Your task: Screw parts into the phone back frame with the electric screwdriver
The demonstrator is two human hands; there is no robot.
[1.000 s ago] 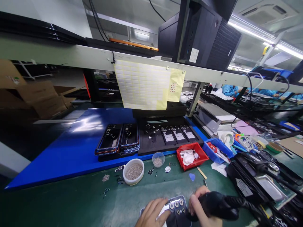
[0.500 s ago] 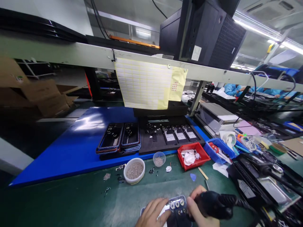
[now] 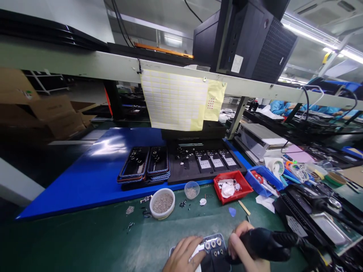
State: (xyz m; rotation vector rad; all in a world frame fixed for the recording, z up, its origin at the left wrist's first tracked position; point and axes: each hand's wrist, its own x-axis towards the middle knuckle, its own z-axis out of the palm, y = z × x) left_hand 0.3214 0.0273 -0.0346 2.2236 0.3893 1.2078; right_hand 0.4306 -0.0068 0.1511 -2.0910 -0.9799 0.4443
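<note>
At the bottom of the view lies a partly assembled phone (image 3: pixel 213 261), with several round camera rings along its upper end. My left hand (image 3: pixel 185 255) rests over its left side, fingers bent onto it and holding it against the bench. In my right hand (image 3: pixel 244 245) is a black electric screwdriver (image 3: pixel 262 243) with a coiled cable running off to the right. It is held tilted at the phone's right edge; its tip is hidden by my fingers. Above the phone stand a white bowl of tiny screws (image 3: pixel 162 204) and a small clear cup (image 3: pixel 192 190).
A red bin (image 3: pixel 233 189) and a blue bin (image 3: pixel 263 181) stand behind my right hand. Stacked phone frames (image 3: pixel 134 162) and a black tray (image 3: pixel 181 175) with phone boards lie on the blue mat (image 3: pixel 85 177). Dark equipment (image 3: pixel 300 215) crowds the right. A shelf beam (image 3: pixel 176 68) crosses above.
The view has shifted slightly. My right hand and the screwdriver have moved a little to the right relative to the phone. My left hand stays on the phone.
</note>
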